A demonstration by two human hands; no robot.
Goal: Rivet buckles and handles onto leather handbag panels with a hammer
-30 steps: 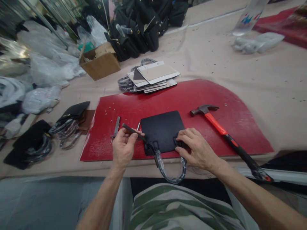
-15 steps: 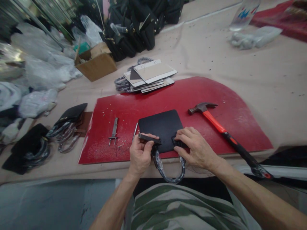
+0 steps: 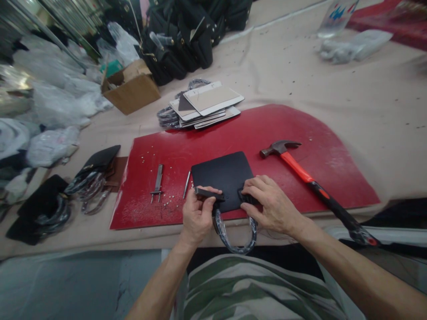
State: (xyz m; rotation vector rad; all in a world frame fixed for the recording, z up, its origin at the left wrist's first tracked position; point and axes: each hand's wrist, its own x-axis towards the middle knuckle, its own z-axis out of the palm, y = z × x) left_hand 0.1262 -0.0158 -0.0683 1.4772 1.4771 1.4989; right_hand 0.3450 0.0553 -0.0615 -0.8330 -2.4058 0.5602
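A flat black panel (image 3: pixel 222 171) lies on the red mat (image 3: pixel 287 124), with a plastic-wrapped handle (image 3: pixel 235 246) looping off its near edge. My left hand (image 3: pixel 199 213) is closed on a dark flat bar (image 3: pixel 208 193), whose right end rests over the panel's near left part. My right hand (image 3: pixel 268 202) pinches a black tab at the panel's near right corner, by the handle's other end. A thin metal rod (image 3: pixel 187 184) and a two-pronged metal tool (image 3: pixel 158 183) lie left of the panel. The hammer (image 3: pixel 295 168) with a red and black handle lies to its right.
Behind the mat are stacked pale panels (image 3: pixel 213 100), a cardboard box (image 3: pixel 131 91) and black bags (image 3: pixel 187 42). More black pieces with wrapped handles (image 3: pixel 42 206) lie at left. A clear bottle (image 3: pixel 336 18) stands at the far right; small bits dot the mat.
The whole view has shifted slightly. My left hand and the bar have moved a little to the right relative to the panel; my right hand keeps its hold.
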